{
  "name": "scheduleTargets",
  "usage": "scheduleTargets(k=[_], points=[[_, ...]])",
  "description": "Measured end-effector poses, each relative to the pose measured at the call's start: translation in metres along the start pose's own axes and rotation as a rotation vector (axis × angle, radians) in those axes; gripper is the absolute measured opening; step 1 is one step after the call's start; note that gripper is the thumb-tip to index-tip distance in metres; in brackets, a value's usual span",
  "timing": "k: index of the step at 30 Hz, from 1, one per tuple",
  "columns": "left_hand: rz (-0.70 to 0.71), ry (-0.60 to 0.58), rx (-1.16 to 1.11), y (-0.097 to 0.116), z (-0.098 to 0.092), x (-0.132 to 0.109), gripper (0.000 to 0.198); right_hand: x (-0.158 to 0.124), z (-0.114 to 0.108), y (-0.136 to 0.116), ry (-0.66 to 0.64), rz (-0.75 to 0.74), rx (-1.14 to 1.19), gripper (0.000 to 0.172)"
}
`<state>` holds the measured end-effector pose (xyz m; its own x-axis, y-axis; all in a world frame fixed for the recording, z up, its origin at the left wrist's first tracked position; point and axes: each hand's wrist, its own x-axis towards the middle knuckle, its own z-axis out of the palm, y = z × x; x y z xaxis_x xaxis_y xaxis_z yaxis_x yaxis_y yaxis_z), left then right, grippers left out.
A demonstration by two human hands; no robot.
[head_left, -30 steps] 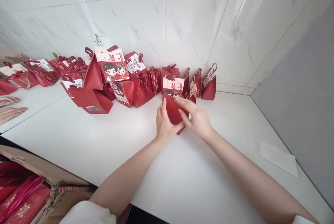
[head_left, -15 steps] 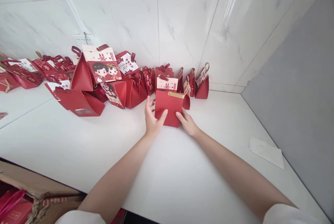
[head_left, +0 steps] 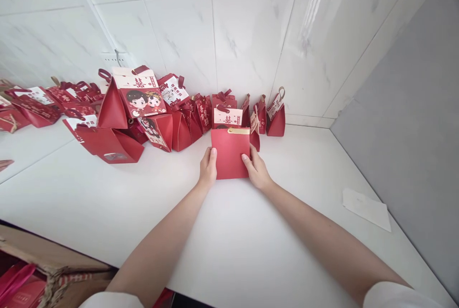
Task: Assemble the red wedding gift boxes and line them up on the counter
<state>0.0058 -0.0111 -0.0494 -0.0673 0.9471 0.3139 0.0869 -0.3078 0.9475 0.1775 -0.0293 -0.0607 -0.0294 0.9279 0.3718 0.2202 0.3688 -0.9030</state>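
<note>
Gripping a red box [head_left: 230,155], left hand [head_left: 208,167] and right hand [head_left: 255,170] sit before piled gift boxes [head_left: 143,104] (paper slip [head_left: 366,208] well right).

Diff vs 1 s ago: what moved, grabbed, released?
The red box, tilted a second ago, now stands square on the counter. The left hand moved to its left edge, the right hand to its right; both hold it. The box pile and white paper stayed put.
</note>
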Motion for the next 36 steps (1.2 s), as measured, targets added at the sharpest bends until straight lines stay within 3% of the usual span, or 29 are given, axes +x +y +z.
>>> scheduleTargets(k=[7,11,18,27,29,31,33,36], points=[[0.342,0.036,0.308,0.013,0.0,-0.009,0.037,-0.002,0.002,0.004,0.142,-0.196,-0.15,0.06],[0.558,0.044,0.308,0.021,0.002,-0.01,0.042,-0.002,0.002,0.008,0.196,-0.297,-0.215,0.061],[0.617,0.146,0.178,0.031,-0.002,-0.003,0.045,-0.01,0.008,-0.007,0.118,-0.297,-0.108,0.059],[0.731,0.188,0.49,0.034,-0.014,0.003,0.03,-0.013,0.016,-0.008,-0.017,-0.304,-0.087,0.06],[0.709,0.165,0.48,0.026,-0.016,0.007,0.037,-0.009,0.016,0.001,-0.046,-0.195,-0.109,0.061],[0.607,0.144,0.411,0.015,-0.018,0.012,0.057,-0.003,0.014,0.012,-0.077,-0.067,-0.15,0.055],[0.365,0.095,0.286,0.004,-0.021,0.017,0.068,0.001,0.012,0.02,-0.09,-0.003,-0.19,0.038],[-0.002,-0.015,0.155,-0.01,-0.026,0.023,0.053,0.004,0.01,0.027,-0.076,-0.009,-0.199,0.024]])
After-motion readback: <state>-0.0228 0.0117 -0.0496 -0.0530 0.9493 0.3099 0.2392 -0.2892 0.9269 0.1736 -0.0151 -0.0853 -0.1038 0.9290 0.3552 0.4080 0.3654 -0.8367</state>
